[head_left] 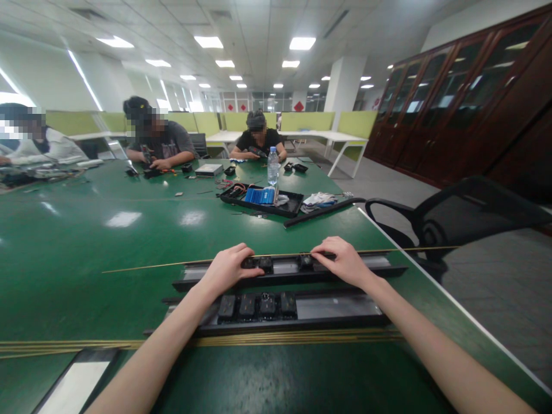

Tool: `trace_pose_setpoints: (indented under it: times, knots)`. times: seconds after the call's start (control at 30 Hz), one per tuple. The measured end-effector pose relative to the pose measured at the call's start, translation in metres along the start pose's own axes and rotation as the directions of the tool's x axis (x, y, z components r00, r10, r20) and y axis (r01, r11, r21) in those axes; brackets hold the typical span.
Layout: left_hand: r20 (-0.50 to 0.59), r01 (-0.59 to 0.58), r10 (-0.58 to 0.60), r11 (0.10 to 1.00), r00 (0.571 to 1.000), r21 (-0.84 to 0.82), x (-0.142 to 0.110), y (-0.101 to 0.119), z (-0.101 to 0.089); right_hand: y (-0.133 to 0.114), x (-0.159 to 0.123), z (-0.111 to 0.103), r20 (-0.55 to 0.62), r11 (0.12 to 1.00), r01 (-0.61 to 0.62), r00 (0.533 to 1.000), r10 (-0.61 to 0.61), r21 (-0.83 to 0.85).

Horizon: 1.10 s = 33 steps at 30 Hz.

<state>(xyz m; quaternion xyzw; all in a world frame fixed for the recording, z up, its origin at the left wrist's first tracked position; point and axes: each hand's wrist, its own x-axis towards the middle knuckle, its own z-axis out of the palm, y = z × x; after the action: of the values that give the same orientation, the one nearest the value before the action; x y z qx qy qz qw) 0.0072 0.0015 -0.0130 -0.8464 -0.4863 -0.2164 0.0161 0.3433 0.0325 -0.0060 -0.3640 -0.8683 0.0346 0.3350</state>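
Note:
A long black channel point(282, 268) lies across the green table with small black socket-like blocks point(266, 264) inside it. My left hand point(233, 265) is closed at its left part, thumb and fingers around a block partly hidden by them. My right hand point(340, 260) pinches a thin brass rod point(142, 268) beside another black block point(306, 261). The rod runs along the channel's far edge and sticks out past both ends. Nearer to me, a second black channel point(336, 305) holds several black blocks point(246, 306) in a row at its left half.
More brass rods point(302, 338) lie along the near side. A black-framed white panel point(73, 385) sits at lower left. Beyond are a black tray point(295, 202) with a blue part, a bottle point(273, 167) and cloths point(319, 201). Three people work across the table; a chair point(457, 213) stands right.

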Motion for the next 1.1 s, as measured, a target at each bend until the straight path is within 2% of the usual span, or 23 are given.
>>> trace_pose_setpoints:
  times: [0.37, 1.1]
  knots:
    - [0.023, 0.012, -0.012, 1.0, 1.0, -0.004, 0.001, 0.0, -0.001, 0.002, 0.0, 0.002, 0.015, 1.0, -0.002, 1.0, 0.002, 0.002]
    - [-0.015, -0.021, 0.021, 1.0, 1.0, -0.009, 0.001, -0.004, 0.003, 0.01, -0.001, -0.004, 0.067, 0.998, -0.055, 0.996, 0.055, -0.013]
